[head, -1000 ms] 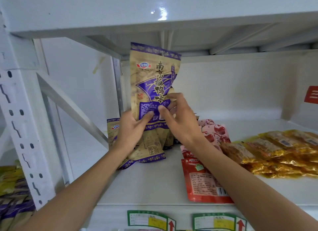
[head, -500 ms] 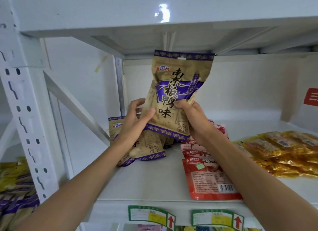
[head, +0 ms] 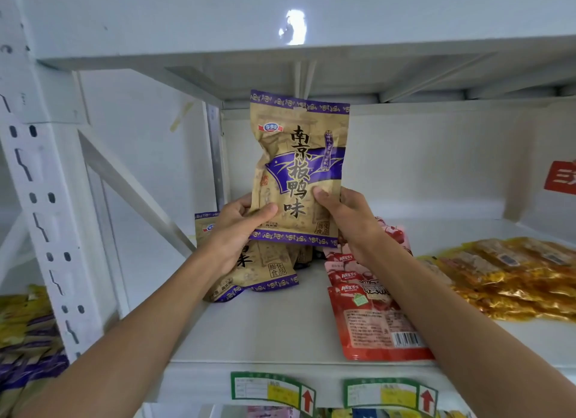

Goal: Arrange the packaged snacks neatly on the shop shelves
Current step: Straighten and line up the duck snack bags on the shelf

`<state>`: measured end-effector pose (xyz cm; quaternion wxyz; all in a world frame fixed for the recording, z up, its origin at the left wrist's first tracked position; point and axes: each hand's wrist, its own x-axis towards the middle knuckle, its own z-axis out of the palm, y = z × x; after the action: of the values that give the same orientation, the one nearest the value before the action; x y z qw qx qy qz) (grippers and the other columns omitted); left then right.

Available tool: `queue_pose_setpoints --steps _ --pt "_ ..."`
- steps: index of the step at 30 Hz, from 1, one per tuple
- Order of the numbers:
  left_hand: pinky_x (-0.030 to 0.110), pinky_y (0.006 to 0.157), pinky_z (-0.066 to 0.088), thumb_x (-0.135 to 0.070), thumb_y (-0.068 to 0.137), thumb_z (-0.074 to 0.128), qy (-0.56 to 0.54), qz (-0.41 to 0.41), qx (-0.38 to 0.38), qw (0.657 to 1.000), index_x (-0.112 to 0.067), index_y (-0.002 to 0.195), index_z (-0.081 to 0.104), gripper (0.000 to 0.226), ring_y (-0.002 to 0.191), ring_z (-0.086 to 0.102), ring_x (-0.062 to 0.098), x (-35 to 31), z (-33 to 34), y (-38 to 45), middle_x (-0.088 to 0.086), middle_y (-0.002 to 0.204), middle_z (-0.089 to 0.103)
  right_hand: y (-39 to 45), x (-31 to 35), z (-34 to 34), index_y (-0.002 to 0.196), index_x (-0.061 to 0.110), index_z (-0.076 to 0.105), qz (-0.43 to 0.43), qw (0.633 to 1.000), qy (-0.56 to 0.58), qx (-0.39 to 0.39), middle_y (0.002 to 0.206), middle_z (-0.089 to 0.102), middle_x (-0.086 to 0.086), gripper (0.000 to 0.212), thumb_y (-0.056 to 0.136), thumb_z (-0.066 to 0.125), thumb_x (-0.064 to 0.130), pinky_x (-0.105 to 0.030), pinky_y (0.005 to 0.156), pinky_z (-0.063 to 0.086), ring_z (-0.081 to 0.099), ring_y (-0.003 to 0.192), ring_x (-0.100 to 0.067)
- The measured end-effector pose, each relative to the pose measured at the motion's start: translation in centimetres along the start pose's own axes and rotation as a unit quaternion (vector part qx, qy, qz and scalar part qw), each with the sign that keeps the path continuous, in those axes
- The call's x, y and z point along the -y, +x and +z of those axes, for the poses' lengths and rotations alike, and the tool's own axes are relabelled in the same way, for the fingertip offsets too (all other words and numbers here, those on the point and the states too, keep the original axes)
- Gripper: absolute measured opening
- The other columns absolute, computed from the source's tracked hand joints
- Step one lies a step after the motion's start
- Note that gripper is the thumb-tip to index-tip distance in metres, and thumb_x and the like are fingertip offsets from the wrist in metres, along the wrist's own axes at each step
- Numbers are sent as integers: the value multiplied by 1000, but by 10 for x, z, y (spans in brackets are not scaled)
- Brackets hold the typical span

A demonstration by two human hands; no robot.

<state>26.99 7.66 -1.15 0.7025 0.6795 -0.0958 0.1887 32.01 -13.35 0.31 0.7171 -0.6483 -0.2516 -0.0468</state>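
Tan snack pack (head: pixel 299 165) gripped upright by left hand (head: pixel 240 227), right hand (head: pixel 349 218), red packs (head: pixel 371 318) below

Two green price labels (head: pixel 271 390) front the white shelf (head: pixel 265 330).

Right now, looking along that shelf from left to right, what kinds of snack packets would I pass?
Brown-and-purple packets lying in a pile → red packets → yellow packets. Above the pile, the left hand and right hand hold one brown-and-purple packet upright.
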Motion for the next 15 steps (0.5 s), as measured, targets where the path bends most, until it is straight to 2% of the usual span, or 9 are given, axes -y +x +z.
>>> queue_pose_setpoints --steps 3,6,11,15 --pt "50 105 54 -11 89 77 0 2 20 1000 -14 131 64 44 116 72 27 -1 1 0 8 123 76 0 1 0 119 15 68 -8 1000 -7 -7 107 80 0 29 101 67 37 -39 80 64 79 95 -21" --pt "46 103 54 -6 92 74 16 3 26 1000 -19 130 64 41 116 72 23 0 2 -1 5 121 77 0 -1 -2 118 17 69 -12 1000 -17 -23 104 81 2 31 97 70 40 -34 73 64 79 92 -20" --pt "51 99 57 -31 91 76 0 -35 0 999 -17 125 66 39 107 75 28 -1 4 -2 8 115 78 -3 0 1 109 16 72 -8 999 -33 -5 97 82 2 27 96 72 40 -26 64 61 80 85 -18" --pt "41 87 61 -32 90 76 10 -26 -13 1000 -13 121 68 37 101 77 27 -2 5 -4 8 107 80 -1 -3 3 111 16 72 -18 998 -53 -2 98 82 3 27 97 72 39 -28 68 61 79 86 -16"
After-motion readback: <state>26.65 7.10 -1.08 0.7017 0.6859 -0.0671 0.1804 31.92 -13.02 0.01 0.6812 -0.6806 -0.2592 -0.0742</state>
